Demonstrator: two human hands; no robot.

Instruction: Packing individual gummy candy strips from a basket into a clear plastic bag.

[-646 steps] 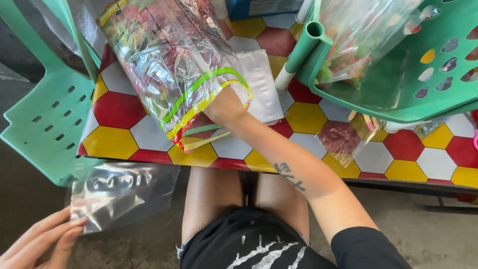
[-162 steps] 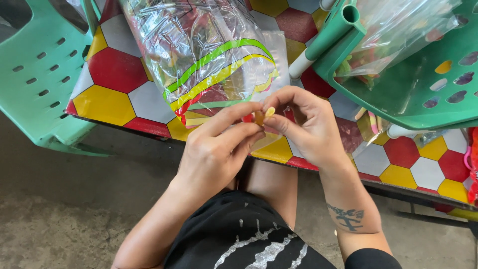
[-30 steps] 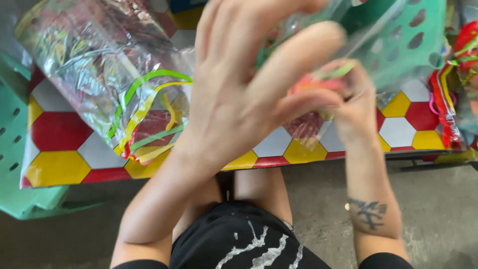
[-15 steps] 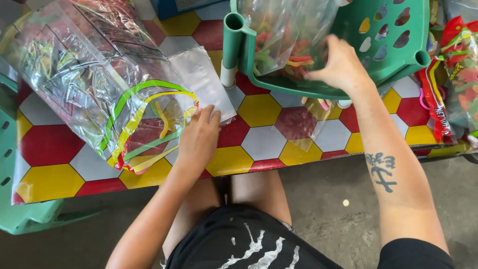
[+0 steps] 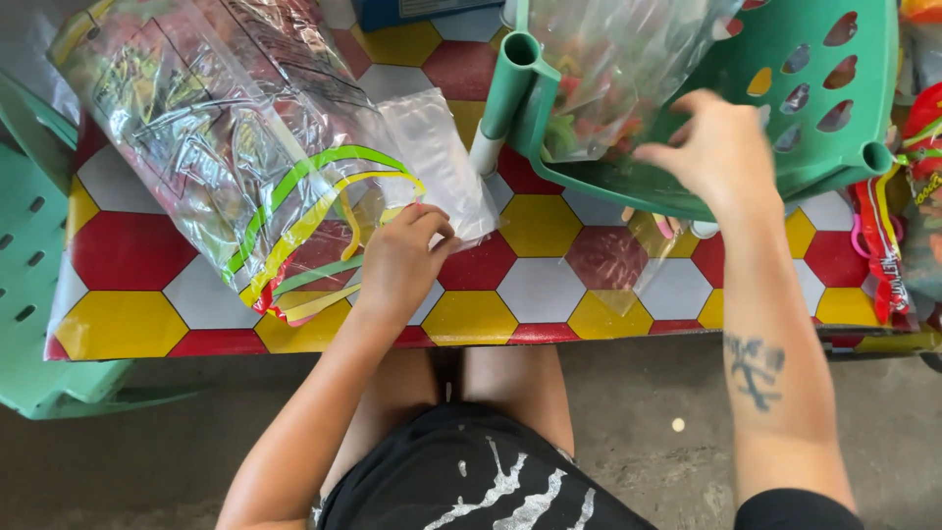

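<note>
Scanning from the left edge: a pale green plastic chair [image 5: 29, 294] stands beside the desk [image 5: 128, 324], which is covered in red, yellow and white hexagons.
Large bag: a big clear bag with green and yellow stripes [image 5: 245, 157] lies on the desk, long axis slanting from upper left to lower right, its open mouth pointing toward the person.
Left hand: the left hand [image 5: 402, 260] rests at that mouth, its grip curled, fingertips pinching the lower edge of the small clear sachets [image 5: 437, 162].
Sachets: a flat stack, long axis running away from the person, tilted slightly left, partly tucked under the large bag.
Risk, left: slick film could let several sachets lift together, or drag the large bag's mouth and spill the strips.
Right hand: the right hand [image 5: 716, 147] hovers with loosely spread fingers at the green basket [image 5: 814, 118], touching its rim or the clear bag of coloured sweets [image 5: 628, 69]; I cannot tell which.
Risk, right: the tilted basket could tip and shed its bag.
</note>
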